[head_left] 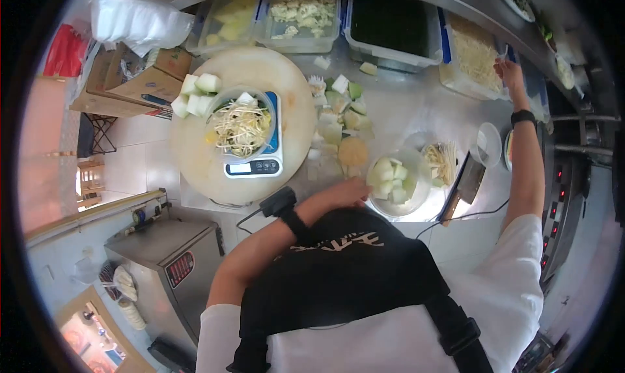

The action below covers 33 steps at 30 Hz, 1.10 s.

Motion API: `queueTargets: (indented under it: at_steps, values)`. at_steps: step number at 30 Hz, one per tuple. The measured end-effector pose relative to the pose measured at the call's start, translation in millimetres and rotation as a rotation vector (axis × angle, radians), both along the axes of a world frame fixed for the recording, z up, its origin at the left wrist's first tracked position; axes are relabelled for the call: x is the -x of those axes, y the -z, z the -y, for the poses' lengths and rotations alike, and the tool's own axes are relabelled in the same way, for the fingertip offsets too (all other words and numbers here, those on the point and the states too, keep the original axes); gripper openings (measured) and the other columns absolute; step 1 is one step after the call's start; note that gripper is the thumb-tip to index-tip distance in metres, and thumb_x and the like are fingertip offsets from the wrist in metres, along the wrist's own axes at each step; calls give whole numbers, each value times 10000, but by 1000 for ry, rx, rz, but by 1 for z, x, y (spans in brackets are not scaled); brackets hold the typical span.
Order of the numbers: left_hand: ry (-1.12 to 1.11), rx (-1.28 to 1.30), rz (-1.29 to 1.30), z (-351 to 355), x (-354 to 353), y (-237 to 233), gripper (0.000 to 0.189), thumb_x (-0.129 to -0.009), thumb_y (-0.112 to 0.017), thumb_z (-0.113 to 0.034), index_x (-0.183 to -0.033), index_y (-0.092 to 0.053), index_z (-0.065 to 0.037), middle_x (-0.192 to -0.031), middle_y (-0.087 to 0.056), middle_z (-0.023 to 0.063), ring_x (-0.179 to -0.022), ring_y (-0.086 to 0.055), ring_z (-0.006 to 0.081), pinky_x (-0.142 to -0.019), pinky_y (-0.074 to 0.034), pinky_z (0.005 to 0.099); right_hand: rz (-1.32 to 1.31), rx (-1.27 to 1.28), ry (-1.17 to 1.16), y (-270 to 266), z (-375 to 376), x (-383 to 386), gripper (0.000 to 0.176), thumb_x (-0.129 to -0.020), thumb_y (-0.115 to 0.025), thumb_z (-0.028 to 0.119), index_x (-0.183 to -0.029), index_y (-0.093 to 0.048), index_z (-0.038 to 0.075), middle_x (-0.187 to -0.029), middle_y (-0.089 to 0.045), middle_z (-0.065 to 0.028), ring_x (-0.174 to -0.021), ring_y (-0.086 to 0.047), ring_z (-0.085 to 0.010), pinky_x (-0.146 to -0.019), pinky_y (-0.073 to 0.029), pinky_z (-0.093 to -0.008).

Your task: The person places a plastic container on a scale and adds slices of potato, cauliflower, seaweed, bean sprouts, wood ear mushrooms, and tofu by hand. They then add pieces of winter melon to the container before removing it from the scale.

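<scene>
At the left rim of a clear bowl [418, 198] of pale green chunks is my left hand [349, 192], its fingers loosely bent and nothing visible in them. My right hand [511, 72] reaches far to the right, closed at the right end of a tub of shredded pale food [474, 53]; a small whitish thing shows at its fingertips, too small to name. A bowl of bean sprouts [242, 127] rests on a white scale [254, 168], on the round board [293, 112]. Cut pieces [335, 116] lie between board and bowl.
A cleaver [470, 179] lies beside a bundle of pale strips [439, 165]. Near it are an empty clear bowl [486, 145] and a cable. Tubs, one with dark contents [390, 27], line the back under a metal shelf. Cardboard boxes [140, 80] stand at the left.
</scene>
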State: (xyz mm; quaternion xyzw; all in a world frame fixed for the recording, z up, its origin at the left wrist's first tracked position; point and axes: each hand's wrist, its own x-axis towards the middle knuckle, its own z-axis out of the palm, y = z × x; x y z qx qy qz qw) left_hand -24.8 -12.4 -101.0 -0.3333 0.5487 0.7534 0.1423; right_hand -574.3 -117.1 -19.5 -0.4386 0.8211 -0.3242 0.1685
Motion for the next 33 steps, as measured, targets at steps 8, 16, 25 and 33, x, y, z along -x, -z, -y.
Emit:
queueTargets:
  at_steps: [8,16,25,33]
  values:
    - [-763,258,-220,-36,-161,-24,249,-930,-409,-192,-1056,-530,-14,-943,-611,88,-867,-581,145,-775,-454,258,365,70,-566,-115,9,-287,316,-926,-457,271,-1034,-599,10,-920,-611,-17,-834,-532,-73,-744,-413,-223]
    - [-1608,722,-52,-32,-267,-10,174,-912,-371,-140,-931,-526,-61,-728,-484,-9,-675,-442,75,-641,-374,214,-42,10,-1193,-82,27,-528,264,-894,-491,180,-1082,-572,14,-1092,-563,-76,-901,-560,-165,-772,-449,-263]
    - [-1779,873,188,16,-298,36,253,-885,-414,-137,-1093,-469,-4,-1051,-503,89,-966,-473,179,-873,-366,305,211,7,-1184,-121,36,-506,262,-856,-523,39,-1112,-574,16,-1078,-580,-80,-935,-565,-168,-802,-444,-249]
    - [-1851,998,464,33,-324,94,407,-874,-392,-183,-1184,-389,81,-1134,-458,191,-1016,-484,261,-899,-388,362,531,52,-687,-174,17,-311,268,-898,-487,131,-1128,-568,20,-1016,-622,-67,-924,-566,-120,-831,-437,-239]
